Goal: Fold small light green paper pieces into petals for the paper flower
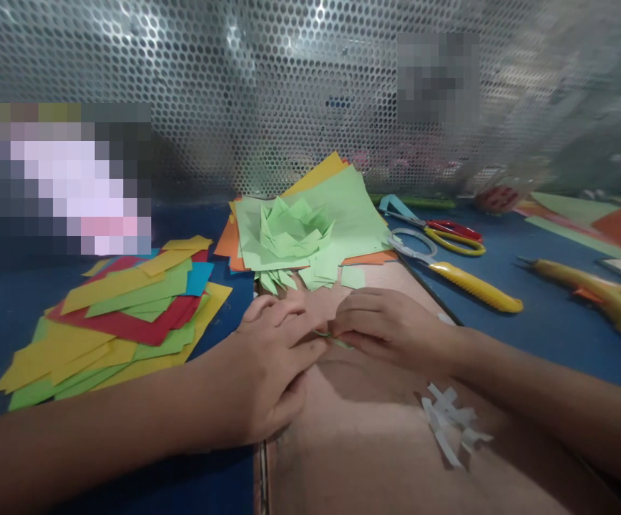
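Over a cardboard board, my left hand and my right hand meet at a small strip of green paper. My left fingertips press on its left end. The right hand's fingers are bent together on the strip and hide most of it. Just beyond my hands lie folded light green paper pieces and small green paper squares. A green folded paper flower sits behind them on a stack of green, yellow and orange sheets.
White paper scraps lie near my right forearm. Coloured paper pieces are piled at left. To the right are scissors, a yellow-handled tool with a grey ring and yellow pliers. A perforated metal panel stands behind.
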Available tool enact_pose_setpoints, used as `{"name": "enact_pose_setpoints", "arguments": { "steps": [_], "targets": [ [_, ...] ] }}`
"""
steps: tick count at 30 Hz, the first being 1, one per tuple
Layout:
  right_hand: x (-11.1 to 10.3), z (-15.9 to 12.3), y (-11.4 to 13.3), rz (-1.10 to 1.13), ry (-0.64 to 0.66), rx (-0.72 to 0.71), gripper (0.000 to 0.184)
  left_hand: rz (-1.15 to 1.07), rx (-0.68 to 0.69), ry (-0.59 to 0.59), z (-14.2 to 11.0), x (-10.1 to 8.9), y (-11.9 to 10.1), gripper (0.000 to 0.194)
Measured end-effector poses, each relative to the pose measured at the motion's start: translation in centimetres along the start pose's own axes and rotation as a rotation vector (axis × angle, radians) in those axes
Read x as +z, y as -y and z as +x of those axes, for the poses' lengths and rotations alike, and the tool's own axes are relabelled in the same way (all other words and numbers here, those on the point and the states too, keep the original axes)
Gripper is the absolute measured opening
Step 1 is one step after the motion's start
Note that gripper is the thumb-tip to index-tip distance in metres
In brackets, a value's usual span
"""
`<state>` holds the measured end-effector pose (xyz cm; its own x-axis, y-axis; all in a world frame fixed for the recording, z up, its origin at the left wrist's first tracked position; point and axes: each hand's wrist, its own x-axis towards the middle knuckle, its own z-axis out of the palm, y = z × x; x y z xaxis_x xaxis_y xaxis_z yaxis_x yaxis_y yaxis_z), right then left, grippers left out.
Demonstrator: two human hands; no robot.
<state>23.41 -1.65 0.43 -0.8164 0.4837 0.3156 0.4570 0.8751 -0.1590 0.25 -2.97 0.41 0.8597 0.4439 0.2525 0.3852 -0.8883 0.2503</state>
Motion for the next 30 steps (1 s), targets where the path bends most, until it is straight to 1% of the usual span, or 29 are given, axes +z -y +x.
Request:
{"name": "enact_pose_setpoints", "arguments": {
  "steps": [3, 6, 13, 21, 25, 28, 30],
  "targets": [
    [0.1, -0.1, -0.2, 0.002, 0.016, -0.004, 0.019, -0.004, 0.006, 0.027, 0.0, -0.2, 0.0, 0.036],
    [0.2, -0.1, -0.3, 0.009, 0.023, -0.003, 0.019, -0.009, 0.01, 0.029, 0.1, -0.5, -0.1, 0.034],
    [0.1, -0.1, 0.1, 0.037, 0.026, 0.058, 0.019, -0.024, 0.009, 0.068, 0.3, -1.2, -0.3, 0.035],
    [-0.2, -0.1, 0.3, 0.051, 0.029, 0.064, 0.021, -0.065, 0.02, 0.018, 0.5, -1.6, -0.3, 0.031],
    [-0.6, -0.2, 0.6, 0.081, 0.064, 0.066, 0.023, -0.075, 0.039, 0.01, 0.5, -2.0, -0.2, 0.031],
    [-0.7, -0.2, 0.8, 0.121, 0.084, 0.084, 0.019, -0.092, 0.042, 0.024, 0.6, -2.2, -0.2, 0.032],
    [-0.7, -0.2, 0.9, 0.139, 0.085, 0.102, 0.015, -0.105, 0.038, 0.027, 0.6, -2.3, -0.2, 0.029]
  ]
}}
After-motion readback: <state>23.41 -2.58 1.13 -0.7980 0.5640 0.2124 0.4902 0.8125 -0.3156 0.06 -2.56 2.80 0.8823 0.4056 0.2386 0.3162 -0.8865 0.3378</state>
